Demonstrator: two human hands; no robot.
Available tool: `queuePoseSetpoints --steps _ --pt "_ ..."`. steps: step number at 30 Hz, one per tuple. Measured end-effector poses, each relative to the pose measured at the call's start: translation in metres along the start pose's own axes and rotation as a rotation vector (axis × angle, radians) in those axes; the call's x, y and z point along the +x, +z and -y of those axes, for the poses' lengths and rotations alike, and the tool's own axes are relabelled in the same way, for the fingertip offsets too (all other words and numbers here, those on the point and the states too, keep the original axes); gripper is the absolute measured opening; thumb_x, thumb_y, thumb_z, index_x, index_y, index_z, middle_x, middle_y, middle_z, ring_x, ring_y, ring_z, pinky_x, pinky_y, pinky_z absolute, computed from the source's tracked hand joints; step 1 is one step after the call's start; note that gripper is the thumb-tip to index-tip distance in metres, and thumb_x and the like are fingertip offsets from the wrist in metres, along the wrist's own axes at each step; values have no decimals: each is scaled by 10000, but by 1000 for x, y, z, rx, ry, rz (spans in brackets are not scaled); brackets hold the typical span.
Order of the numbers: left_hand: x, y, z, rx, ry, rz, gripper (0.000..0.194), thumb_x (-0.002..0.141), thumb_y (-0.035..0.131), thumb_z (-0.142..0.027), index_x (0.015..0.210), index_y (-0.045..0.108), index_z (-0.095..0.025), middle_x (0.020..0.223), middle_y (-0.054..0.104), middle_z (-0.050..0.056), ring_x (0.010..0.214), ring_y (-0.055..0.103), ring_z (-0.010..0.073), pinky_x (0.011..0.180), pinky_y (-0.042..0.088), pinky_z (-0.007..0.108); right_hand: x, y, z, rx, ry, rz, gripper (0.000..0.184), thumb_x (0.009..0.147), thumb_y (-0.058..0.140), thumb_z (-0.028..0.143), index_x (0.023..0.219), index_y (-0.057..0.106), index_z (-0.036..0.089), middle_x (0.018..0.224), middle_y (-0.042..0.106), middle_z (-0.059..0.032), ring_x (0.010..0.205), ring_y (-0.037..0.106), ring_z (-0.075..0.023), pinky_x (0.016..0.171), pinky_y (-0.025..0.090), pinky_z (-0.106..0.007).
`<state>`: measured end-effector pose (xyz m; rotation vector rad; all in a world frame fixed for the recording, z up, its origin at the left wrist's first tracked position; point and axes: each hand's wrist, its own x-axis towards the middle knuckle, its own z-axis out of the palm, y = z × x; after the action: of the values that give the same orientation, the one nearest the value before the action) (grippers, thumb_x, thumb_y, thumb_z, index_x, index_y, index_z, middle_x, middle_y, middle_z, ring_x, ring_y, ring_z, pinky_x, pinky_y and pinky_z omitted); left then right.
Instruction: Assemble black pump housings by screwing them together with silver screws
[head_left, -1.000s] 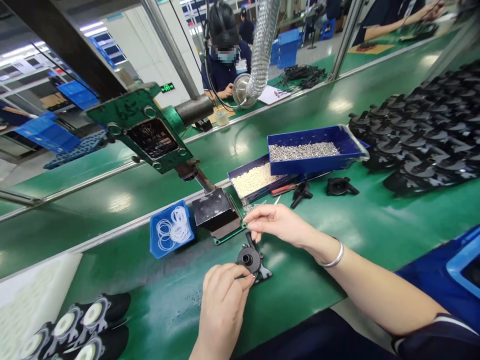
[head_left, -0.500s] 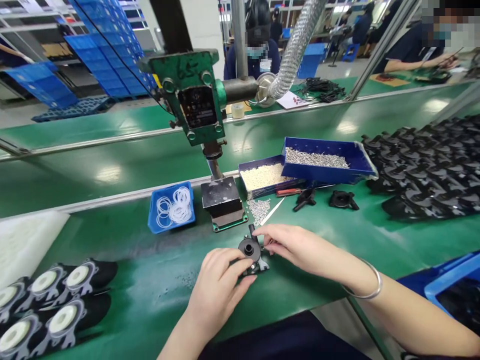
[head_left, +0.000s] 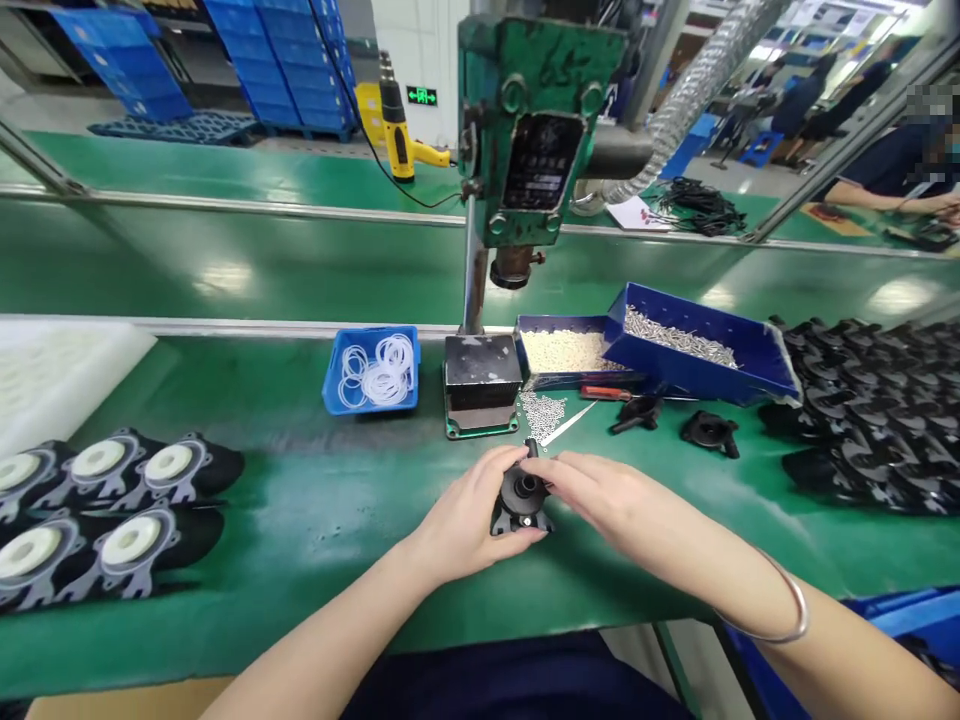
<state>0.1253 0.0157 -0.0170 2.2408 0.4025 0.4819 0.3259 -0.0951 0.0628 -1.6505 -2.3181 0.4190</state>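
Note:
A round black plastic pump housing with a short spout lies on the green bench in front of me. My left hand is closed round its left side, thumb along the near edge. The fingers of my right hand are bent and pressed against its upper right side; their tips are partly hidden, and I cannot tell whether a small part is between them. Just beyond the housing lie a spread of tiny metal nuts and a thin white strip.
A green press stands over its black block. Left of it, a blue tray holds white rings. Blue bins hold screws and pale bits. Black housings fill the right; parts with white discs stand left.
My view has swung, so the bench items sit differently. My left hand now wraps more of the housing's left side. My right hand's fingers have closed in over its upper right.

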Motion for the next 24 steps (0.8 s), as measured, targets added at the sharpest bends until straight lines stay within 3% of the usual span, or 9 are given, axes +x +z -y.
queuePoseSetpoints --steps 9,16,24 --pt "-5 9 5 -84 15 -33 798 828 725 -416 1453 265 -232 1472 447 138 1379 447 265 1151 422 452 -1 0 -5 -13 22 10 544 942 500 23 1446 408 207 1259 616 -94 1091 616 -203 955 537 -353" --pt "-5 10 6 -96 36 -48 789 835 714 -434 1455 266 -241 1465 456 140 1366 465 273 1126 446 467 -7 11 -8 -56 10 -35 434 978 455 61 1396 452 177 1167 638 -102 1033 625 -199 910 559 -348" --pt "-5 9 4 -103 38 -60 763 825 726 -404 1429 291 -236 1454 466 139 1349 484 262 1115 457 444 -4 12 11 -387 -145 -95 506 960 343 -8 1465 360 11 1004 657 -170 905 639 -256 785 604 -415"
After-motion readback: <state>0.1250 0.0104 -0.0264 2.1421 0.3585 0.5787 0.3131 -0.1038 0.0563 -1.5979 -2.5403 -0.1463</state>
